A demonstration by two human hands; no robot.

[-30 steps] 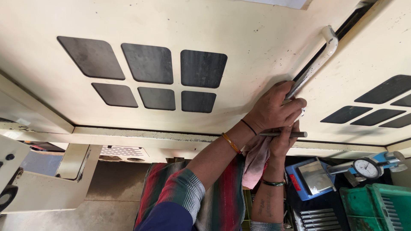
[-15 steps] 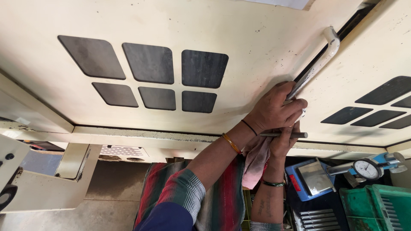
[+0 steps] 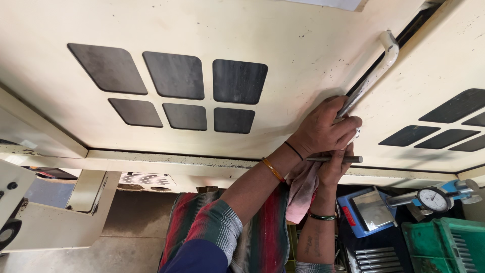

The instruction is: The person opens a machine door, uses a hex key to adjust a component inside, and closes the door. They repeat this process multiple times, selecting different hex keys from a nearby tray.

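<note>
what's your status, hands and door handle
Left hand closed around the cream metal door handle. Right hand holds a thin grey metal rod and pink rag. Nothing blocking.

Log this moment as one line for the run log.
left hand: grips door handle | right hand: holds metal rod, pink cloth

Cream machine door (image 3: 303, 40) with dark grey window panes (image 3: 174, 73), pink cloth (image 3: 302, 189), red-green striped sleeve (image 3: 222, 227), blue scale (image 3: 366, 212), green crate (image 3: 447, 245).

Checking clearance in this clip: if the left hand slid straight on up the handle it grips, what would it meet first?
Probably the upper bend of the cream metal door handle; the left hand grips its lower end.
</note>
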